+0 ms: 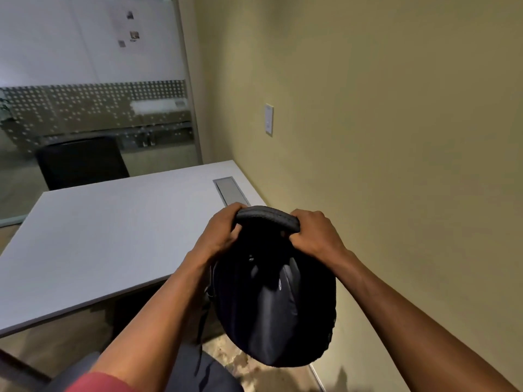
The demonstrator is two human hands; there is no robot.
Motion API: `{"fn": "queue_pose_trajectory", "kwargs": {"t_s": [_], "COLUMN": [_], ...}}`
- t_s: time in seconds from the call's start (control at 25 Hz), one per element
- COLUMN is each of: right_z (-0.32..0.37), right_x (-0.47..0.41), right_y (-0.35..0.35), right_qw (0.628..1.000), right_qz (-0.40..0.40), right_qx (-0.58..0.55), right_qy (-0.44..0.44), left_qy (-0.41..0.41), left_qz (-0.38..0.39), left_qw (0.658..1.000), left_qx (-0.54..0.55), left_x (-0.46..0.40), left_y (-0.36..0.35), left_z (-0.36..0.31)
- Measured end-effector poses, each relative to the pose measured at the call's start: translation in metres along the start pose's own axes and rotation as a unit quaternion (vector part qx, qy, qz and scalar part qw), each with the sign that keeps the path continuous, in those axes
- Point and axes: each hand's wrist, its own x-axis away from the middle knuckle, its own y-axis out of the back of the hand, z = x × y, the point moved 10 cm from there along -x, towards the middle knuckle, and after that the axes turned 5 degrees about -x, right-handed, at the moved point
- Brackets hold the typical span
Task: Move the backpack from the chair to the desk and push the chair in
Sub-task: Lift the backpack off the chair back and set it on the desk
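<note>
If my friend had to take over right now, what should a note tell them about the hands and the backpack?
Left hand and right hand: both shut on the backpack's top handle.
Backpack: black, hanging in the air by the desk's near corner, off the chair, not on the desk.
Desk: white top, bare where it shows.
Chair: grey seat just below, not pushed in.
Done: backpack lifted.
Left: set it on the desk, then push the chair in.

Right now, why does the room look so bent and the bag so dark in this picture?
Head view: the wide-angle lens bows the desk edges and wall lines; dim, warm light leaves the black backpack nearly featureless, apart from a faint sheen on its fabric; the frosted glass partition behind looks soft and slightly blurred.
</note>
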Motion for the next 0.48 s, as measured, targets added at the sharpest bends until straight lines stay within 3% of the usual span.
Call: {"fn": "queue_pose_trajectory", "kwargs": {"t_s": [0.16, 0.36, 0.48], "right_z": [0.014, 0.032, 0.04], "right_x": [-0.064, -0.14, -0.185], "right_y": [0.003, 0.009, 0.01], "right_qw": [0.999, 0.993, 0.988], "right_qz": [-0.045, -0.105, -0.131], "right_qx": [-0.013, -0.055, -0.074], "right_qy": [-0.005, -0.013, -0.02], "left_qy": [0.018, 0.114, 0.125], "left_qz": [-0.046, -0.137, -0.147], "left_qw": [0.999, 0.984, 0.981], "left_qx": [-0.013, -0.022, -0.01], "left_x": [-0.055, -0.108, -0.119], "left_y": [0.023, 0.047, 0.045], "left_z": [0.03, 0.076, 0.096]}}
